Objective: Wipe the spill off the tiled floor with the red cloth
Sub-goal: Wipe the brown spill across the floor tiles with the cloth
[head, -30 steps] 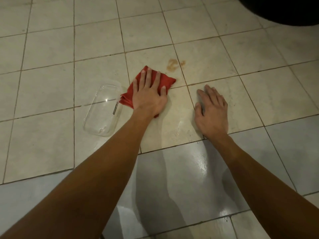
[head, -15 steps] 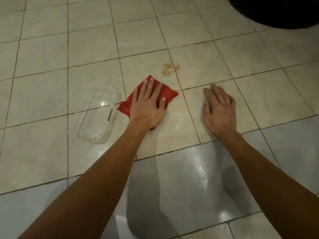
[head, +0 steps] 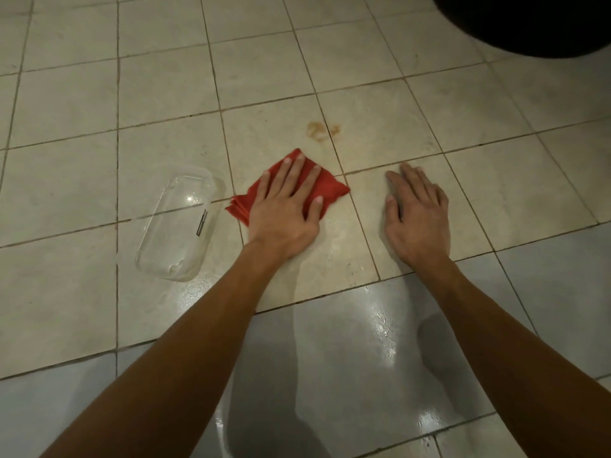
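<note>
A floor of square cream ceramic tiles [head: 363, 54] with brown grout lines filled the view. The near grey tiles [head: 347, 375] shone with bright light glints. A large dark rounded shape [head: 529, 21] sat far right.

- We see a clear tub [head: 178, 226] lying at the left, long and round-cornered, with a small dark label on its right wall.
- We make out a black rounded shape [head: 529, 21] at top right, cut off by the frame.
</note>
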